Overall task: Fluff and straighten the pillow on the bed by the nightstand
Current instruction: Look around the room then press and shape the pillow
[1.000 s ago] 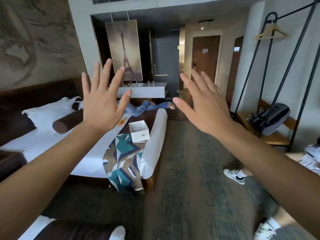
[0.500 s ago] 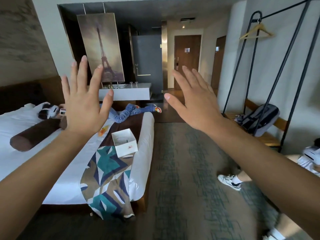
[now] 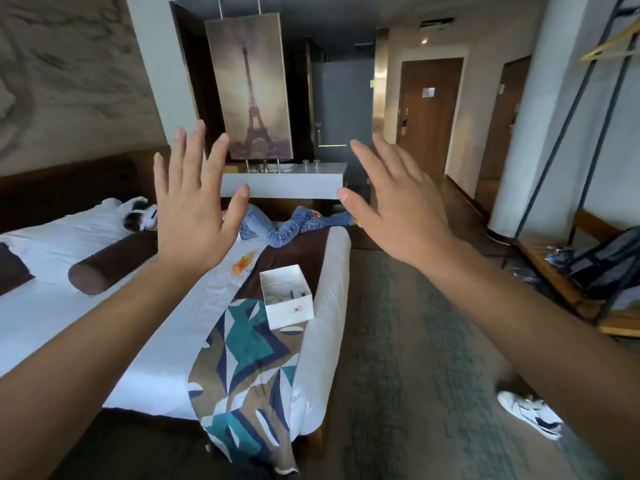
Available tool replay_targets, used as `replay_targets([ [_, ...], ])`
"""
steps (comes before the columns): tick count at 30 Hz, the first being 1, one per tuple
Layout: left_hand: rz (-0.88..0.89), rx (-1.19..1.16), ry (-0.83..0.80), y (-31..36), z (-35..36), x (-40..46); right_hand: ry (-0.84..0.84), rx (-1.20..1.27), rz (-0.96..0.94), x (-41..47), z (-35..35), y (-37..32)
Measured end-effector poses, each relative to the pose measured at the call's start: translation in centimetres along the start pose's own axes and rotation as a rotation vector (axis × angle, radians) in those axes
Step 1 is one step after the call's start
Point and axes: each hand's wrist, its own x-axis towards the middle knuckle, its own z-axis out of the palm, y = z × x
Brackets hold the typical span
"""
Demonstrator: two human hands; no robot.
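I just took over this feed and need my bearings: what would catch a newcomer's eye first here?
Two open, empty hands raised in front of the camera, the left hand and the right hand, fingers spread. Behind them a tall Eiffel Tower picture hangs centre. On the bed at left, an open white box sits on the patterned runner, and a person in jeans lies across the far end.
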Motion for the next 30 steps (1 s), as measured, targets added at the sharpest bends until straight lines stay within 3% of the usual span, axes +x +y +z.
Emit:
replay_targets([
  [9,-0.115,0.209,0.034,-7.3,5.8,3.9,-0.001,0.186,-0.147,12.5,12.6,1.1],
  [16,-0.182,0.333,-0.005,-12.5,7.5,3.6,-0.062,0.309,-0.245,17.4,18.8,-0.7],
  [22,-0.322,0.476,-0.017,-19.9,6.2,1.4,-0.099,0.398,-0.359,22.0,25.1,-6.1],
  [30,-0.454,0.629,0.027,-31.8,1.8,-1.5,-0.137,0.531,-0.529,27.7,32.5,-20.5],
])
